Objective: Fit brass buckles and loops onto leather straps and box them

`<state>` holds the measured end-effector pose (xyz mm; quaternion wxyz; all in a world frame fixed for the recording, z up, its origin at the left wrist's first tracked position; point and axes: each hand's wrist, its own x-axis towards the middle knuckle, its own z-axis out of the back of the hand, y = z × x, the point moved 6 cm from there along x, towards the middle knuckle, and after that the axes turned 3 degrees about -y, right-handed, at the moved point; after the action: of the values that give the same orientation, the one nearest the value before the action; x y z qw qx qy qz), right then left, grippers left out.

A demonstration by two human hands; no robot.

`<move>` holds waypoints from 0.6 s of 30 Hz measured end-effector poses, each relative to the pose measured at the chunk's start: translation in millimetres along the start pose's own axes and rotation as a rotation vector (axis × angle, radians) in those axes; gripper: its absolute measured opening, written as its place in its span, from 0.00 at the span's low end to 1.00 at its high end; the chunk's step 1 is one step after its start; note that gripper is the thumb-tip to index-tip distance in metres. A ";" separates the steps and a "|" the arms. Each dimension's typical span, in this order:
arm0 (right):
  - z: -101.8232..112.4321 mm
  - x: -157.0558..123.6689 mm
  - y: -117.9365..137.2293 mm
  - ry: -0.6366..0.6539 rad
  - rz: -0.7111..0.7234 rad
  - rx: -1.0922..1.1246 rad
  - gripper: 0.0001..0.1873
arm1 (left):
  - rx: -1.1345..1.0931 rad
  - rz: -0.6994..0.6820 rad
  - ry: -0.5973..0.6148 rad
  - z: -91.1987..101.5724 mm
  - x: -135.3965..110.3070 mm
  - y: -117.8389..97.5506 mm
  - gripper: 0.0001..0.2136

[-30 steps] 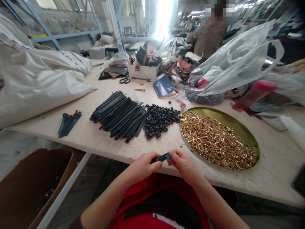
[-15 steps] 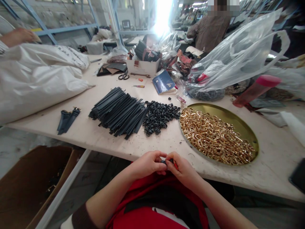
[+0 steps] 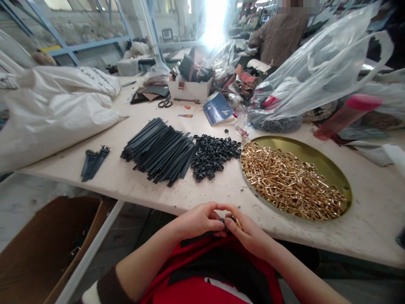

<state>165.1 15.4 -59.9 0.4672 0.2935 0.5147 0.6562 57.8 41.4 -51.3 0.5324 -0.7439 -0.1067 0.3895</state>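
Above my lap, at the table's front edge, my left hand (image 3: 202, 219) and my right hand (image 3: 248, 232) meet with fingertips pinched together. A black strap (image 3: 228, 219) is held between them, mostly covered by the fingers. A gold buckle (image 3: 238, 223) shows at my right fingers, at the strap's end. Beyond the hands lie a heap of black strips (image 3: 160, 150) and a pile of small black loops (image 3: 211, 156). To the right a round gold tray (image 3: 311, 154) carries a heap of gold buckles (image 3: 291, 181).
At left lie a few black straps with buckles (image 3: 95, 162), below a large white sack (image 3: 63, 114). An open cardboard box (image 3: 41, 236) stands under the table's left edge. Farther back are scissors (image 3: 165, 102), a blue notebook (image 3: 218, 109), a plastic bag (image 3: 303, 84) and a pink-capped bottle (image 3: 348, 116).
My hands have shifted slightly right and turned; the gold buckle shows more clearly at my right fingers. The other person's hand at the far left has drawn back behind the sack.
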 end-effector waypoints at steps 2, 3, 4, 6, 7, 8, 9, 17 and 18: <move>2.0 -0.9 -1.3 -0.029 -0.018 -0.009 0.19 | 0.056 0.037 0.016 -0.5 -1.0 -1.7 0.17; 3.6 -0.3 -2.3 -0.058 -0.025 -0.023 0.20 | 0.106 0.064 0.030 -1.3 -1.4 -2.0 0.13; 5.3 1.6 -3.7 -0.087 -0.031 -0.038 0.21 | 0.183 0.084 0.035 -1.6 -1.3 -2.4 0.11; 7.8 10.1 -7.0 -0.120 -0.033 -0.059 0.22 | 0.403 0.073 -0.012 0.8 1.8 -6.0 0.13; 8.7 16.7 -8.8 -0.121 -0.026 -0.072 0.22 | 0.532 0.034 -0.065 3.7 4.8 -10.1 0.15; 10.7 24.5 -10.5 -0.132 -0.011 -0.098 0.22 | 0.664 -0.016 -0.131 7.7 8.2 -15.2 0.16; 14.4 32.7 -12.2 -0.166 0.008 -0.147 0.22 | 0.795 -0.064 -0.197 12.9 11.7 -20.6 0.16; 38.0 62.8 -22.6 -0.500 0.136 -0.648 0.13 | 1.370 0.087 -0.861 126.7 29.8 -61.4 0.13; 37.5 62.2 -23.5 -0.499 0.142 -0.646 0.12 | 1.370 0.129 -0.880 137.1 34.7 -62.9 0.11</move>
<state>180.6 88.2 -77.0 0.5993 0.3167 0.1317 0.7233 2.3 184.3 -30.2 0.7549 -0.0371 -0.0012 0.6548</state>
